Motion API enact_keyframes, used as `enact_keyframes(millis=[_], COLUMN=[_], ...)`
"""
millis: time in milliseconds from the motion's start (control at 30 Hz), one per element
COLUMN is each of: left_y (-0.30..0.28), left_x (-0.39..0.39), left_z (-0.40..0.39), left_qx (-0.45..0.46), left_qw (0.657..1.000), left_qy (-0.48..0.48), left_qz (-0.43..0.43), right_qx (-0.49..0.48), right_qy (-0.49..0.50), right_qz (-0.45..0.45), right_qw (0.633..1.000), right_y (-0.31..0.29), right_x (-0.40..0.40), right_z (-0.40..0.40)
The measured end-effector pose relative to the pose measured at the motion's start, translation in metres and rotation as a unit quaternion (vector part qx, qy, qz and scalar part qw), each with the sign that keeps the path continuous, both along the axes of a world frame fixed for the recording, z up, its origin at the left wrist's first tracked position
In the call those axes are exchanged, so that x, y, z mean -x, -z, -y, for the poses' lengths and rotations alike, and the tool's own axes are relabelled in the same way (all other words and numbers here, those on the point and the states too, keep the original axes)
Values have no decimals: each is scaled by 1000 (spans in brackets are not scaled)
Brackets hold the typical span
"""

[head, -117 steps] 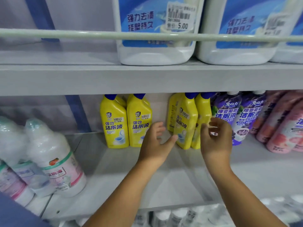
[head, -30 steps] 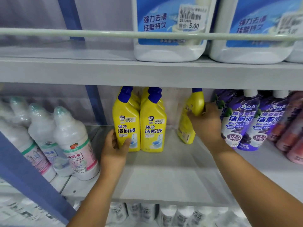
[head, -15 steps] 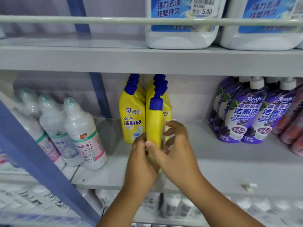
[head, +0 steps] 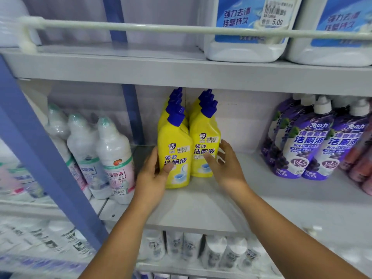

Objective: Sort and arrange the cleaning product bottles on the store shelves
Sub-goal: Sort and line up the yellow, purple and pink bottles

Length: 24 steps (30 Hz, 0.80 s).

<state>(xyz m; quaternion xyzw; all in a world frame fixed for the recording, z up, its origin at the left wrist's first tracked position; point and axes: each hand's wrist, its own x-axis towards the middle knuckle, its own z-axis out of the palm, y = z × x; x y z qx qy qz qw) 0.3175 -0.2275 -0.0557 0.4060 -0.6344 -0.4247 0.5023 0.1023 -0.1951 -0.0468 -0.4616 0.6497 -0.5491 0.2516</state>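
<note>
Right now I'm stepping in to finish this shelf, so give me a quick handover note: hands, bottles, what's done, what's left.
Left hand: gripping the front-left yellow bottle, thumb on its label.
Right hand: open, fingers touching the front-right yellow bottle, not closed on it.
Yellow bottles stand upright in two front-to-back rows mid-shelf, the left front one further forward.
White bottles sit to the left, purple bottles to the right, each grouped.
Done: yellows gathered together.
Left: probably square up the two rows, then release.
</note>
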Motion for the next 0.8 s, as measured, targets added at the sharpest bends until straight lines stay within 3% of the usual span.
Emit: enact_keyframes(millis=[200,367,600,700,800], left_y=[10,11,12,11,4], left_x=[4,0,1,4,10], left_z=[4,5,4,8,21], left_qx=[21,-35,-49,-65,-130], left_qw=[998,999,995,990,966], left_qy=[-48,26,21,25,-17], left_qz=[41,-23,-81,-122,-224], right_qx=[-23,9,-5,-9,-13], right_qy=[-87,-102,-127,-147,-128], right_qz=[50,32,54,146,247], right_qw=[995,994,990,978,961], right_y=[5,14,8,2,-9], right_x=[-2,-7,-5,4,19], right_z=[3,4,0,2,18])
